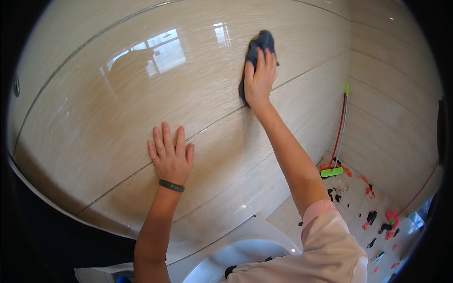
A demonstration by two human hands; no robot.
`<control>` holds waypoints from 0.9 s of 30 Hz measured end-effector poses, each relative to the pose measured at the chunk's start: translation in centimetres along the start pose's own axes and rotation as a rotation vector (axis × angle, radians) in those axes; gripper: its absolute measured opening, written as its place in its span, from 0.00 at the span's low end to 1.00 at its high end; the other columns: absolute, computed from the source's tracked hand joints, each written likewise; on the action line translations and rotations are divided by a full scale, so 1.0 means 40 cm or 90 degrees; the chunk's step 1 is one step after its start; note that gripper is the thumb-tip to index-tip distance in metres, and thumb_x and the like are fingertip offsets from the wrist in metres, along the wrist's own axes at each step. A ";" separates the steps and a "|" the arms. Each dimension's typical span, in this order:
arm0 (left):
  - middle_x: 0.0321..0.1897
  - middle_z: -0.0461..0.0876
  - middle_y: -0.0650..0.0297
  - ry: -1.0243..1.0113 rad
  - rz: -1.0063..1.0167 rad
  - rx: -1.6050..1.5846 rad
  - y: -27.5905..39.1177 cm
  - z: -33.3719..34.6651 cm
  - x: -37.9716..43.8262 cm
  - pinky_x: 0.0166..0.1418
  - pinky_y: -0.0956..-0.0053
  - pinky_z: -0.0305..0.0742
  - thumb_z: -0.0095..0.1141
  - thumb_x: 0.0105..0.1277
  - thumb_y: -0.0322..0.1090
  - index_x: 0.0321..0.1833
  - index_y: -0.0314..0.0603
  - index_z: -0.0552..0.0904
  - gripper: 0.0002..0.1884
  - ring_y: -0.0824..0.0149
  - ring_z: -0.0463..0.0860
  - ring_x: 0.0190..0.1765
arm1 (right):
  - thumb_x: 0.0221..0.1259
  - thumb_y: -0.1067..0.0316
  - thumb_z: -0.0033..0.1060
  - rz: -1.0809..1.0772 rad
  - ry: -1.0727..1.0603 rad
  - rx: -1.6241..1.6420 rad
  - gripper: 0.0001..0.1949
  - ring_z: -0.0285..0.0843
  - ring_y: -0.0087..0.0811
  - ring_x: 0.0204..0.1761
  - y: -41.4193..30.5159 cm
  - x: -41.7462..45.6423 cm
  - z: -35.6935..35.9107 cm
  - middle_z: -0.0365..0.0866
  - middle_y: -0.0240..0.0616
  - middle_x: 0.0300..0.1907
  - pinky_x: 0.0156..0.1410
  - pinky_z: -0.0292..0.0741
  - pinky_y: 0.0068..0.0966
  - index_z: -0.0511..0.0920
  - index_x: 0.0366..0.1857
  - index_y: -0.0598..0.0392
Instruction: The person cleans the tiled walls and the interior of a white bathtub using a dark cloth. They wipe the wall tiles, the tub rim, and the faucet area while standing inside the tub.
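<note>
My right hand presses a dark blue-grey cloth flat against the glossy beige tiled wall. Part of the cloth hangs out below the hand, along its left side. Lower and to the left, my left hand rests on the same wall with fingers spread, across a grout line. It holds nothing, and a dark bangle circles that wrist. Window light is reflected in the tile above the left hand.
Below me is a white bathtub with dark items at its edge. In the far corner lean a broom with a green head and a red-handled tool. Red and black scraps litter the floor at right, near a pink brush or dustpan.
</note>
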State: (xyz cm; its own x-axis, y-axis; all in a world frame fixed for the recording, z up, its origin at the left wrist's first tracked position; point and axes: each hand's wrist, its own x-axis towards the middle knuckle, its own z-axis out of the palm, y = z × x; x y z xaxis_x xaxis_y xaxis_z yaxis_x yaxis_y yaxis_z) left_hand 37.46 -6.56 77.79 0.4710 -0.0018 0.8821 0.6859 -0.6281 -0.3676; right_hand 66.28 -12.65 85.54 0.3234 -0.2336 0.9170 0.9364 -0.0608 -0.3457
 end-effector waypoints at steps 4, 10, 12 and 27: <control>0.77 0.60 0.46 0.020 0.012 -0.018 -0.001 0.002 0.008 0.77 0.44 0.48 0.57 0.67 0.46 0.71 0.47 0.72 0.29 0.43 0.56 0.79 | 0.58 0.59 0.61 -0.138 -0.004 0.040 0.26 0.57 0.57 0.72 -0.164 0.032 0.030 0.66 0.53 0.68 0.73 0.55 0.53 0.74 0.61 0.55; 0.77 0.60 0.47 -0.032 -0.014 -0.136 -0.032 -0.052 -0.004 0.78 0.45 0.44 0.55 0.67 0.39 0.67 0.40 0.70 0.26 0.44 0.54 0.79 | 0.48 0.59 0.69 -0.411 -0.176 0.194 0.24 0.60 0.50 0.72 -0.339 -0.069 0.006 0.70 0.42 0.67 0.74 0.59 0.50 0.79 0.54 0.46; 0.77 0.58 0.46 -0.017 -0.067 -0.154 -0.063 -0.073 -0.009 0.79 0.46 0.41 0.56 0.66 0.39 0.70 0.38 0.68 0.29 0.44 0.52 0.80 | 0.47 0.60 0.69 -0.344 -0.139 0.139 0.25 0.63 0.51 0.70 -0.309 -0.021 0.006 0.70 0.43 0.66 0.73 0.61 0.51 0.79 0.54 0.47; 0.77 0.52 0.38 -0.001 -0.257 -0.046 -0.265 -0.167 -0.137 0.79 0.46 0.44 0.57 0.66 0.40 0.73 0.29 0.62 0.36 0.39 0.49 0.80 | 0.51 0.61 0.69 -0.482 -0.217 0.244 0.22 0.60 0.44 0.73 -0.647 -0.096 0.039 0.72 0.39 0.67 0.75 0.56 0.49 0.80 0.54 0.47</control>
State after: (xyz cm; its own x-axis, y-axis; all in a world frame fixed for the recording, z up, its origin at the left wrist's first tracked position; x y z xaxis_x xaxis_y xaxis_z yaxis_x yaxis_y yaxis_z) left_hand 23.91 -5.08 78.83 0.1724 0.2569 0.9509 0.7751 -0.6311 0.0300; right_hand 41.01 -8.65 91.28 -0.4301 0.0398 0.9019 0.8762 0.2591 0.4064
